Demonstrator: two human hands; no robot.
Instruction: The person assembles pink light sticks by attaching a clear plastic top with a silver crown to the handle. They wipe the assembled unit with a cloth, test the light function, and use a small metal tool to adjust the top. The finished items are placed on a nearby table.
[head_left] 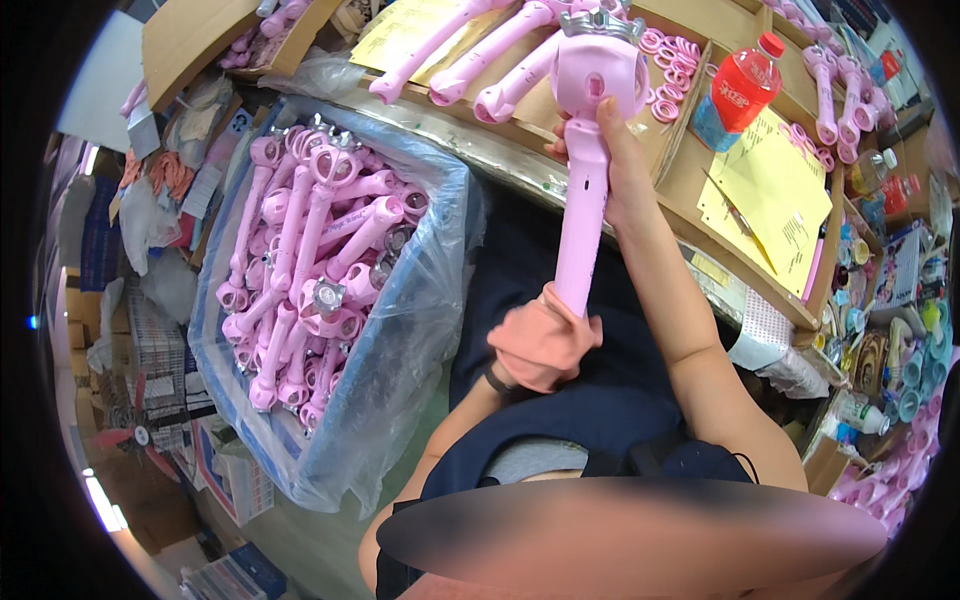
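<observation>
Grey-edged counter [470, 145] w/ shallow wooden trays [745, 264], fwd of L hand [545, 345], which, under salmon-pink cloth [556, 328], clasps lower end of pink plastic wand [582, 235] w/ silver crown [603, 26]. R hand [622, 165] grips it by round head [573, 85]. Blue plastic bin [437, 235] w/ more pink wands [293, 225]: left of both hands.

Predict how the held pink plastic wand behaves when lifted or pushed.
The pink plastic wand is probably stiff: its handle looks straight. Likely top-heavy, given its bulky round head. May roll unevenly, since the head outsizes the handle.
</observation>
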